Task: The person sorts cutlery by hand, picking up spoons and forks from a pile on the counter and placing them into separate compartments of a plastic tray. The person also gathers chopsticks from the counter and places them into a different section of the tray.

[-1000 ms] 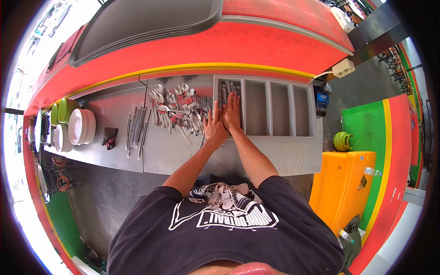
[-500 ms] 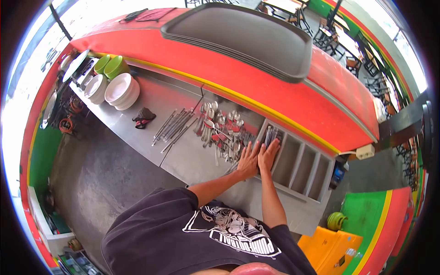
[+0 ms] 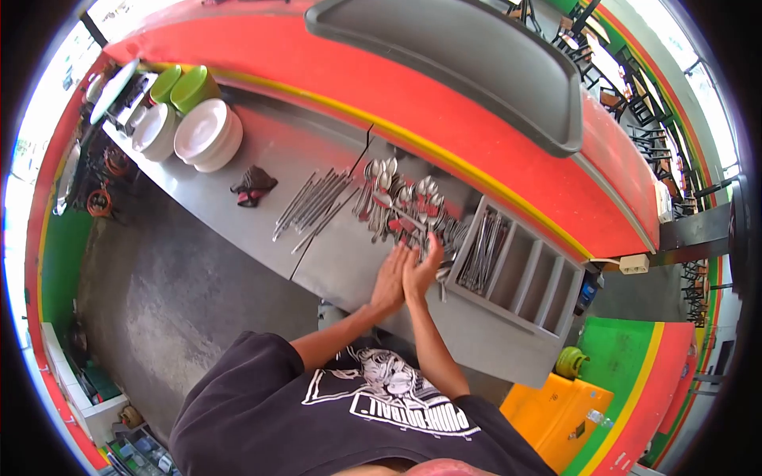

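Observation:
My left hand (image 3: 387, 284) and my right hand (image 3: 421, 271) are side by side at the near edge of a heap of spoons and forks (image 3: 406, 198) on the steel counter. Their palms face each other, with the fingers stretched out; nothing held shows between them. Right of my hands stands a grey cutlery tray (image 3: 514, 305), and its leftmost compartment holds a bundle of thin metal cutlery (image 3: 482, 254). A row of thin metal pieces (image 3: 313, 204) lies left of the heap.
Stacked white bowls (image 3: 208, 135) and green containers (image 3: 194, 89) stand at the counter's far left. A dark crumpled cloth (image 3: 254, 186) lies near them. Beyond the counter runs a red ledge (image 3: 317, 75) bearing dark serving trays (image 3: 460, 59). An orange box (image 3: 556, 412) is at lower right.
Both hands have moved left, away from the tray's leftmost compartment, to the near edge of the heap. The cutlery in that compartment is now uncovered. The view has shifted slightly.

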`<act>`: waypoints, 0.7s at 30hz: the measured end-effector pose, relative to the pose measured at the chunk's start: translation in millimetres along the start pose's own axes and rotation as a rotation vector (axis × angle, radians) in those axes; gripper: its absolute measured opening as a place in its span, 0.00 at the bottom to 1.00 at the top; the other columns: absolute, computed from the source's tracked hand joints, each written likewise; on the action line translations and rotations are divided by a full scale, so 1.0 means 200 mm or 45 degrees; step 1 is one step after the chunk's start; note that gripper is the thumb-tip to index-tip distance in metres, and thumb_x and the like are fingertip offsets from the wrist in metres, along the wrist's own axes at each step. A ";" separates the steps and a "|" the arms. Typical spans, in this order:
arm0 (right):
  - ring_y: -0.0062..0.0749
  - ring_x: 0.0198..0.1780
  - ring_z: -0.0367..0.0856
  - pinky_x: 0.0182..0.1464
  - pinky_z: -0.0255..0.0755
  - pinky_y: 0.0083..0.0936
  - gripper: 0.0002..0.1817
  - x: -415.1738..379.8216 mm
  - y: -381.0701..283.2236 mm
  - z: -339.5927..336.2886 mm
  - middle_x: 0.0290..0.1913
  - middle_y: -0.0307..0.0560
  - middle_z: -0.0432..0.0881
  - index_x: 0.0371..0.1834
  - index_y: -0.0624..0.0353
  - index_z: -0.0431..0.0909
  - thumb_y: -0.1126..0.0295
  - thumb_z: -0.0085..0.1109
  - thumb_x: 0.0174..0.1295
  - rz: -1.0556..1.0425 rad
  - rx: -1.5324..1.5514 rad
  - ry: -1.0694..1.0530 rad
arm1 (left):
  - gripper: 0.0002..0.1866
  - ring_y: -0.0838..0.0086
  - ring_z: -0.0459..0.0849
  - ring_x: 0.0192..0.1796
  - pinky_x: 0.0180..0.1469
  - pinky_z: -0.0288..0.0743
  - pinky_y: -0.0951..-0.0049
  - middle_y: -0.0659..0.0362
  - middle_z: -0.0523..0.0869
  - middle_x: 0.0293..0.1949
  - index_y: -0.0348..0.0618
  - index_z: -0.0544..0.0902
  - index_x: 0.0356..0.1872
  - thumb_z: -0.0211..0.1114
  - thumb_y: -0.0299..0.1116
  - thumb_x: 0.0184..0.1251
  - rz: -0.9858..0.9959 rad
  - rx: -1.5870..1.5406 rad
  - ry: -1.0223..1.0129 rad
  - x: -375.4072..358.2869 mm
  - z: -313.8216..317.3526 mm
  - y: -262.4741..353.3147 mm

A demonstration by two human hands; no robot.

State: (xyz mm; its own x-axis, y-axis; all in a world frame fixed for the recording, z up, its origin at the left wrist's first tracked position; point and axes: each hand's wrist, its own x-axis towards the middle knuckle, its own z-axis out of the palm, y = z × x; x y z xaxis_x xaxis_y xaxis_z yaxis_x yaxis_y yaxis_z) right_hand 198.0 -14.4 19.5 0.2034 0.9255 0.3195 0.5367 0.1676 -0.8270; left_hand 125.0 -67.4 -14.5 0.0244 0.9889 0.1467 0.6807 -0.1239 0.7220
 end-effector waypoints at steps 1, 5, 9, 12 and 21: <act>0.53 0.62 0.72 0.65 0.64 0.41 0.23 -0.04 -0.05 0.07 0.58 0.58 0.75 0.62 0.64 0.69 0.74 0.56 0.63 0.018 0.030 -0.022 | 0.36 0.53 0.50 0.80 0.77 0.48 0.55 0.44 0.57 0.76 0.41 0.57 0.76 0.56 0.35 0.67 -0.041 0.048 0.030 -0.04 -0.06 -0.05; 0.47 0.50 0.77 0.56 0.70 0.40 0.21 -0.18 -0.15 0.41 0.47 0.54 0.78 0.58 0.62 0.72 0.75 0.57 0.60 0.103 0.070 -0.120 | 0.35 0.52 0.54 0.78 0.74 0.52 0.54 0.47 0.58 0.76 0.43 0.59 0.75 0.57 0.35 0.67 -0.180 0.202 0.127 -0.11 -0.28 -0.28; 0.38 0.41 0.80 0.46 0.75 0.33 0.20 -0.27 -0.20 0.71 0.45 0.50 0.78 0.55 0.62 0.74 0.69 0.59 0.61 0.370 0.068 -0.290 | 0.34 0.51 0.60 0.73 0.70 0.58 0.54 0.50 0.59 0.75 0.44 0.61 0.74 0.58 0.36 0.66 -0.347 0.236 0.167 -0.11 -0.43 -0.52; 0.40 0.42 0.80 0.47 0.75 0.35 0.20 -0.30 -0.26 0.90 0.44 0.51 0.79 0.53 0.63 0.75 0.64 0.60 0.60 0.420 -0.021 -0.354 | 0.32 0.55 0.67 0.69 0.66 0.62 0.57 0.50 0.62 0.73 0.43 0.64 0.72 0.58 0.35 0.65 -0.393 0.366 0.224 -0.07 -0.57 -0.65; 0.42 0.41 0.79 0.43 0.71 0.41 0.18 -0.29 -0.34 1.33 0.37 0.43 0.78 0.42 0.57 0.75 0.58 0.64 0.54 0.500 -0.564 -0.079 | 0.25 0.66 0.74 0.51 0.48 0.66 0.65 0.63 0.76 0.45 0.52 0.76 0.59 0.63 0.36 0.56 -0.322 0.383 0.291 0.08 -0.72 -1.01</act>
State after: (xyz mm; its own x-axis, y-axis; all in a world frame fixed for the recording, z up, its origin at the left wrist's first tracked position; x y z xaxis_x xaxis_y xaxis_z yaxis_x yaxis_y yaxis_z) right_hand -68.6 10.6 -65.6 0.4147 0.9099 -0.0102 0.7241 -0.3367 -0.6020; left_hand -117.4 -38.6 -60.3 -0.3092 0.9372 0.1613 0.8278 0.1818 0.5307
